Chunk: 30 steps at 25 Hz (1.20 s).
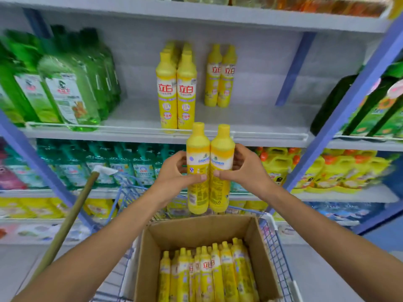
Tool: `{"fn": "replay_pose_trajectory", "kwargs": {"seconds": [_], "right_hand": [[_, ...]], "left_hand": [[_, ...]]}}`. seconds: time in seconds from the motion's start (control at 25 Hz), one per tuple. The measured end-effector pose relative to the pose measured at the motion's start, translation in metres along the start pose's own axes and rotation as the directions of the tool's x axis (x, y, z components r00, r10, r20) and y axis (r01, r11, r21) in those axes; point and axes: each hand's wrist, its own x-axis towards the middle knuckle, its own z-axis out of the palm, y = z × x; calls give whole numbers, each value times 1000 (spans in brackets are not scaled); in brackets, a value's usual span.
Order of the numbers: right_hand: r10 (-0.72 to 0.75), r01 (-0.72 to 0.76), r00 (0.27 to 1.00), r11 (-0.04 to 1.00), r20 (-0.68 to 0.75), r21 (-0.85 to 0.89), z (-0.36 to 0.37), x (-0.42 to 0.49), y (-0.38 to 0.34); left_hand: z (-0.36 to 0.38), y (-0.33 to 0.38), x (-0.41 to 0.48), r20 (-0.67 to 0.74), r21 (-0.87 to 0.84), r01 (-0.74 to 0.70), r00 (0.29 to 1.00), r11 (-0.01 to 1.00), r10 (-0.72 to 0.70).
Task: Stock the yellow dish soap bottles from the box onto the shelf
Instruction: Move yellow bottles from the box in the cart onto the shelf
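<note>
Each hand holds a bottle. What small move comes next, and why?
Probably raise both over the shelf rail: the left hand and right hand grip bottles mostly below its edge, and bare shelf shows before the rear pair.

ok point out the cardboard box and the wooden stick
cardboard box (196, 233): head view, on its inner back wall
wooden stick (72, 214): head view, midway along its shaft

L hand (172, 173), R hand (246, 168) bare; forearms (104, 247) bare to frame edge; nails (204, 177) short.
</note>
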Motion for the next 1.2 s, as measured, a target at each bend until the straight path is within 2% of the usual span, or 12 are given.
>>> {"fn": "replay_pose_trajectory", "kwargs": {"seconds": [0.32, 0.6, 0.76, 0.92, 1.12, 1.2], "right_hand": [[-124, 124, 992, 992, -19, 30, -72, 70, -38], [-256, 265, 962, 958, -92, 106, -118, 159, -64], [-272, 282, 956, 956, -109, 85, -126, 205, -57], [-225, 237, 963, 969, -147, 72, -113, 224, -23], [-228, 239, 956, 970, -184, 42, -109, 229, 9], [-222, 232, 963, 972, -155, 43, -108, 227, 16]], "left_hand": [[29, 74, 69, -70, -5, -106, 992, 994, 105], [49, 126, 164, -198, 39, -228, 953, 973, 231], [56, 121, 210, -261, 54, -237, 934, 970, 243], [57, 89, 235, -290, 82, -188, 935, 979, 204], [60, 61, 240, -251, 44, -200, 946, 979, 205], [56, 56, 236, -201, 25, -187, 961, 982, 188]]}}
